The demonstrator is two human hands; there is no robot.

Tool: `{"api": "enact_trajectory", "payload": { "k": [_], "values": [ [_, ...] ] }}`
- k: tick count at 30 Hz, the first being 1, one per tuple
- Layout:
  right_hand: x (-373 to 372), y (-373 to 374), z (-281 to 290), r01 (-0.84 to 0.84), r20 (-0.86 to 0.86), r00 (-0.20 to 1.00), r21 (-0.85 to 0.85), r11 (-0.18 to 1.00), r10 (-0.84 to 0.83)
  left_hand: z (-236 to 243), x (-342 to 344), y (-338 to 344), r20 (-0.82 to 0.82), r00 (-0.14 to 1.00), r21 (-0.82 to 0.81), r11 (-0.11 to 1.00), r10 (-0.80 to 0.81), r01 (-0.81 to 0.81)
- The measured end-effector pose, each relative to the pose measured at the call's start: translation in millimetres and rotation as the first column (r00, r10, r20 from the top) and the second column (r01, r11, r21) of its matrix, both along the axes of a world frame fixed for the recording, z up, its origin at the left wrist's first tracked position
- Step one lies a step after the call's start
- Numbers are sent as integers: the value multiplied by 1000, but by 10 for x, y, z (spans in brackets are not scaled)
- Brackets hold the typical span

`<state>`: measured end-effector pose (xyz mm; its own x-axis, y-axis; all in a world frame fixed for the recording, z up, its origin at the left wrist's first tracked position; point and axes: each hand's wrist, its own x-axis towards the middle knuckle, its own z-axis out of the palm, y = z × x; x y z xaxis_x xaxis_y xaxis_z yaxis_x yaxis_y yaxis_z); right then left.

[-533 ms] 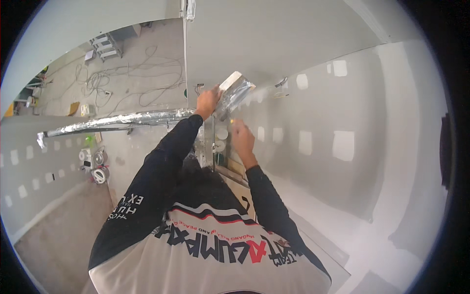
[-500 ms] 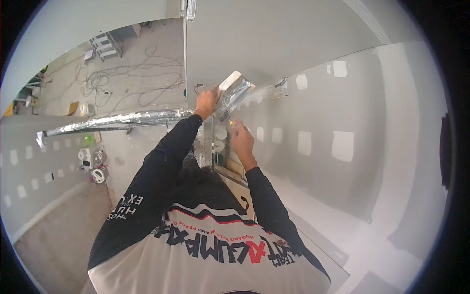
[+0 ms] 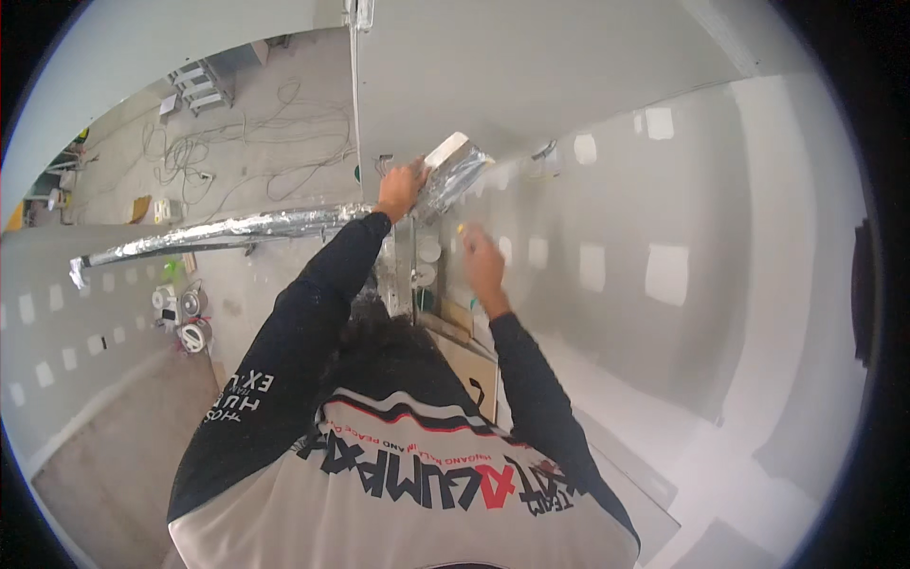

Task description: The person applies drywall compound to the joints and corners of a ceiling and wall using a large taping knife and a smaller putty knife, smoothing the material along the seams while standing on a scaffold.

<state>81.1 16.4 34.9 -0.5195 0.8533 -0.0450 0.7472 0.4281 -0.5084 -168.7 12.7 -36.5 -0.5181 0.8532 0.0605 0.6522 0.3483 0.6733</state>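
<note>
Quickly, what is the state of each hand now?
Left hand: closed, holding a silver-and-white tray.
Right hand: closed around a yellow-tipped object, too blurred to identify.

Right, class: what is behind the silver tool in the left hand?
Past the right edge of the silver tool, a grey wall with pale patches shows. The left hand grips the tool's left side. Whatever lies directly behind it is covered from view.
</note>
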Motion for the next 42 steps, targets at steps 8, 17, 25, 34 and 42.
{"api": "enact_trajectory", "payload": {
  "k": [8, 17, 25, 34, 42],
  "values": [
    [-74, 71, 71, -84, 9, 996, 82, 993, 84, 57, -57, 58, 31, 999, 11, 999, -30, 30],
    [-210, -32, 53, -107, 18, 994, 51, 993, 106, 117, -37, -22, 30, 1000, -1, 1000, 4, -4],
    [-206, -70, 155, -147, 125, 981, -42, 988, 151, 210, 9, -70, -11, 999, -41, 999, 33, -34],
    [-237, 212, 91, -193, 114, 974, -14, 981, 194, 194, 10, -101, -27, 1000, -18, 1000, 13, -13],
    [-322, 210, 155, -279, 21, 960, 2, 960, 278, 240, 7, -101, 10, 1000, -32, 999, 20, -19]
  ]
}}
